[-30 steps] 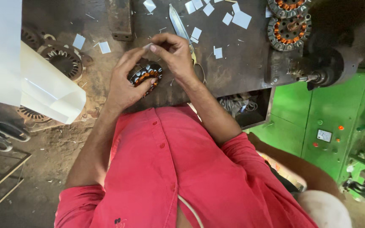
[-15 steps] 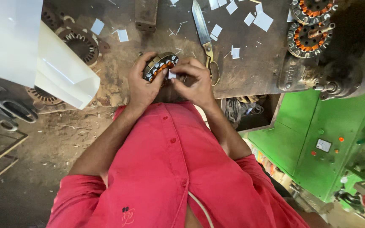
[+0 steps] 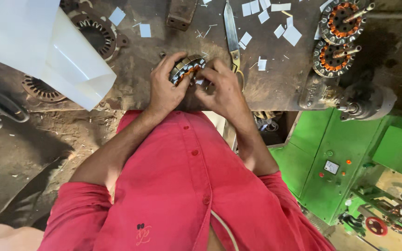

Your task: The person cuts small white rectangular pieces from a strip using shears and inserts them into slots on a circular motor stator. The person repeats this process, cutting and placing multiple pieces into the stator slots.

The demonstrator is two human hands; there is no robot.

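Small motor core (image 3: pixel 188 69), copper windings showing, held at the near edge of the dark workbench (image 3: pixel 280 88). Clasped around its left side by the left hand (image 3: pixel 164 88), fingers curled tight; pinched on the right by the right hand (image 3: pixel 222 88), fingertips working at a slot. Scissors (image 3: pixel 231 35) just beyond, white paper slips (image 3: pixel 293 35) scattered about. Could well slip off the edge toward the lap if grip loosens; thin wire possibly nicked or bent by hard pressing; sleeve might sweep slips away.
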